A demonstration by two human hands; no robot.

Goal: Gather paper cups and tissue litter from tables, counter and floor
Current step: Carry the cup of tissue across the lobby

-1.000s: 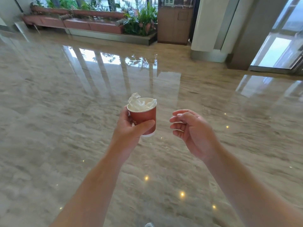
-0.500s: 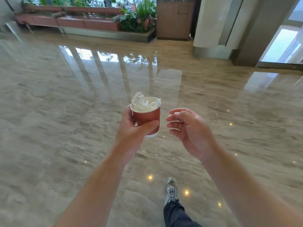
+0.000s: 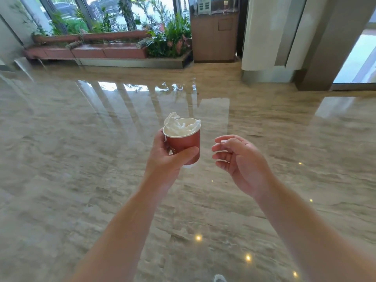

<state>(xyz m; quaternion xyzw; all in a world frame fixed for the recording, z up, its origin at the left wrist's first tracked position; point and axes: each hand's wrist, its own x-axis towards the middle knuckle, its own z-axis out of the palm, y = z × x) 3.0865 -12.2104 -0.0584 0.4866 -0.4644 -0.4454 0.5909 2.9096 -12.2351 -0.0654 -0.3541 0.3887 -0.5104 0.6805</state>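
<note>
Red-brown paper cup (image 3: 184, 146) stuffed with crumpled white tissue (image 3: 179, 126), which we grip upright in our left hand (image 3: 164, 159) (presumably so nothing spills), right hand (image 3: 242, 163) loosely curled, empty, beside it.

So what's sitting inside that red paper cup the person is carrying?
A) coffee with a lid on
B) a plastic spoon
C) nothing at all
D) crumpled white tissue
D: crumpled white tissue pokes up above the rim of the red paper cup, which the left hand grips around its side, with no lid on it.
</note>
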